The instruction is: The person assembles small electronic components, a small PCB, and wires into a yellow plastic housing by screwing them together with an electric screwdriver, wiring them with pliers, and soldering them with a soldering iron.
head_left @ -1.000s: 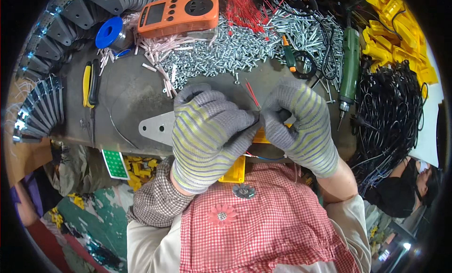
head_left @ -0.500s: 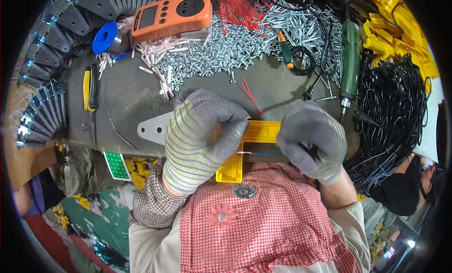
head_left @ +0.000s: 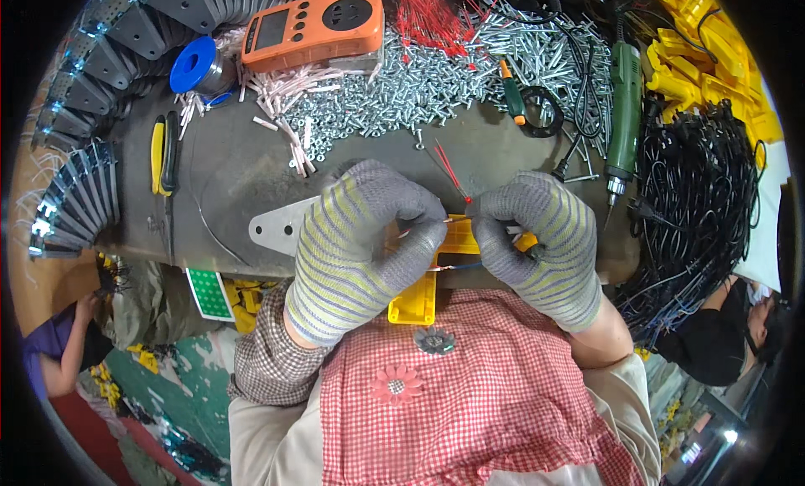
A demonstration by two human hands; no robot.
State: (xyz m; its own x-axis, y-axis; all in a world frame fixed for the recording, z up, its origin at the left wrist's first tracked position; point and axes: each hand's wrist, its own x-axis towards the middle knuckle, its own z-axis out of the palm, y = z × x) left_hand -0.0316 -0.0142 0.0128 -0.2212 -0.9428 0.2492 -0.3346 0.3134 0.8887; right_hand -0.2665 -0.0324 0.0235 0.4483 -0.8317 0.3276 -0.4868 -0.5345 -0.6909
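Grey workbench (head_left: 231, 163), w/ loose screws (head_left: 402, 92) heaped along the back, orange socket meter (head_left: 314, 29) above them at L, green power screwdriver (head_left: 625, 109) out at R. Near edge: yellow plastic housing (head_left: 412, 308), open side up, its long upper part lying L–R under the hands, a shorter leg pointing twd the apron (head_left: 470, 360).

Key relation: thin wire strand (head_left: 456, 218) bridges the small gap betw. the two sets of fingertips, long axis approx. L–R, just above the housing's upper part. Both hands about equally near, one per end. L hand (head_left: 356, 247), striped glove, has thumb + index closed in a pinch on the strand's L end. R hand (head_left: 541, 247), same glove type, is curled w/ thumb & index close together at the R end; can't tell if they actually grip it.

Red twin-lead component (head_left: 454, 177) lies on the bench just beyond, leads pointing away & slightly L, its bead end next to R index tip; contact unclear. Blue wire (head_left: 470, 266) crosses below the strand, roughly parallel. Flat metal plate (head_left: 273, 224) sticks out L of the L hand.
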